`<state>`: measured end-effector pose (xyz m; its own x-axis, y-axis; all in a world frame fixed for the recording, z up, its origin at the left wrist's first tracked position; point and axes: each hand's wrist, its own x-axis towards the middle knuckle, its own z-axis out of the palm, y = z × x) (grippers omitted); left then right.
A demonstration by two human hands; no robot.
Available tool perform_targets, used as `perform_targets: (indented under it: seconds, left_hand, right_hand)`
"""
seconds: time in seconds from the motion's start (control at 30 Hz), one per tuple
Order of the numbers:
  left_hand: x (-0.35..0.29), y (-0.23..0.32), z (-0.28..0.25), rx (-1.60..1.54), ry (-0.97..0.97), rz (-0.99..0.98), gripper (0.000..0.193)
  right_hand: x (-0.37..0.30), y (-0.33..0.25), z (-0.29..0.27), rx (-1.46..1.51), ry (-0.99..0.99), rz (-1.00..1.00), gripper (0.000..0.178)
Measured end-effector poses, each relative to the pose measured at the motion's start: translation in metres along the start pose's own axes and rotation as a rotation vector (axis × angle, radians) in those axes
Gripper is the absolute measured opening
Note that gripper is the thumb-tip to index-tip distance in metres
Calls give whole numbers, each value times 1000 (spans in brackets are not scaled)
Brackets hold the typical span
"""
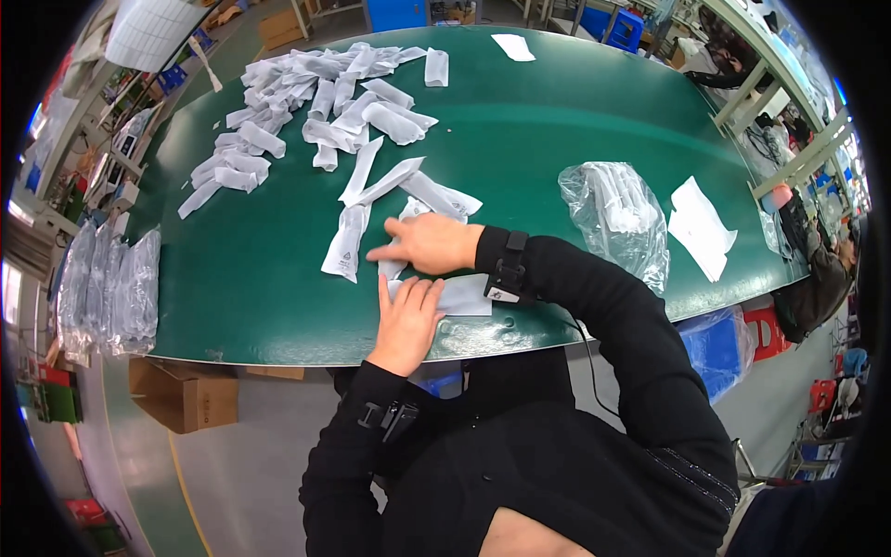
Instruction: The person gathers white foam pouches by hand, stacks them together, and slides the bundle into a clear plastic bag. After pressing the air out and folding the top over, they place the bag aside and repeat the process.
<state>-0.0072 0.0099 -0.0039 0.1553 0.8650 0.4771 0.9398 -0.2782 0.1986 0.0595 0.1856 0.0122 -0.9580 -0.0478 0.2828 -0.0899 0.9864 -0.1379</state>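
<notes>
My left hand (406, 325) lies at the near edge of the table, its fingers stretched out over the end of a flat white sleeve (466, 295). Just beyond it, my right hand (438, 243) reaches leftward with fingers apart, resting over a whitish wrapped packet (392, 269) that it partly covers. A similar packet (346, 243) lies to the left of my right fingertips. Past that hand, more packets (434, 195) lie at angles, some touching. What is under my right palm is hidden.
A big heap of whitish packets (316, 84) covers the far left of the green table (520, 121). Clear plastic bags (617, 218) with white contents and white sheets (701, 227) lie at the right. Bagged bundles (109, 288) stand at the left edge; a cardboard box (186, 395) sits below.
</notes>
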Motion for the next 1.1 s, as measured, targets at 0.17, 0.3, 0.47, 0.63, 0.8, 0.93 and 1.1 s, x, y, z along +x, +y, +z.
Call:
perform_targets:
  seconds: [0.17, 0.3, 0.47, 0.63, 0.8, 0.93, 1.1]
  left_hand:
    - [2, 5, 6, -149, -34, 19, 45]
    - [-2, 10, 3, -184, -40, 29, 45]
    - [-5, 12, 5, -262, -51, 29, 43]
    - [-2, 19, 1, -353, -71, 31, 42]
    - [0, 11, 2, -407, -116, 63, 38]
    - [1, 5, 1, -427, -158, 87, 34]
    - [14, 11, 4, -316, -131, 122, 33]
  right_hand:
    - [-4, -10, -5, -101, -50, -96, 20]
    - [-15, 2, -27, 130, 358, 148, 17]
    - [-59, 2, -54, 1079, 491, 678, 12]
    - [-106, 2, -21, 1315, 456, 829, 20]
    - [-118, -5, -17, 825, 151, 868, 26]
    - [-117, -18, -10, 735, 108, 761, 28]
    - [-140, -17, -17, 464, 265, 565, 28]
